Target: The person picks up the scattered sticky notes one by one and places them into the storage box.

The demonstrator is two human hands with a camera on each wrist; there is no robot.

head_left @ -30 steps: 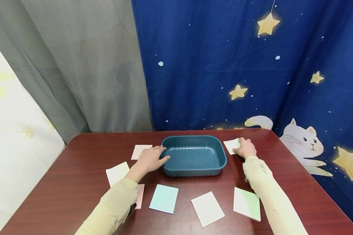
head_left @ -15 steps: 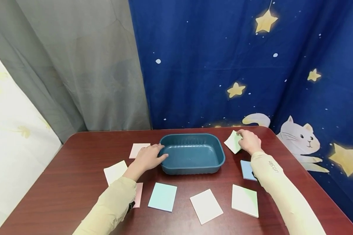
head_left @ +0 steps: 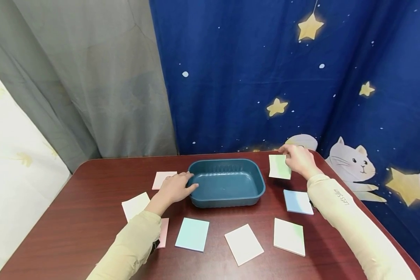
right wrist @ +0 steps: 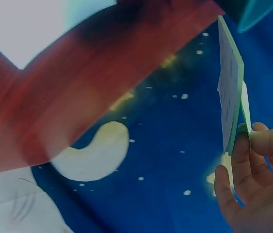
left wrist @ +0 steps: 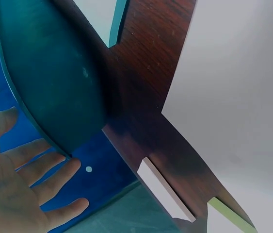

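Note:
At the back right, the right hand pinches a pale green-and-white sticky pad by its edge. In the right wrist view the pad stands on edge between thumb and fingers of the right hand, its top sheet parted from the rest. The left hand rests with spread fingers on the left rim of a dark teal basin. From the left wrist view, fingertips of the left hand lie by the basin's rim.
Around the basin lie a pale pink pad, a cream pad, a pink pad partly under the left sleeve, an aqua pad, a white pad, a white-green pad and a blue-white pad. Curtains hang behind the table.
The right hand has lifted the green-and-white pad and tilted it up, moving slightly back and right. The blue-white pad has come out from under the right sleeve. The left hand stays on the rim.

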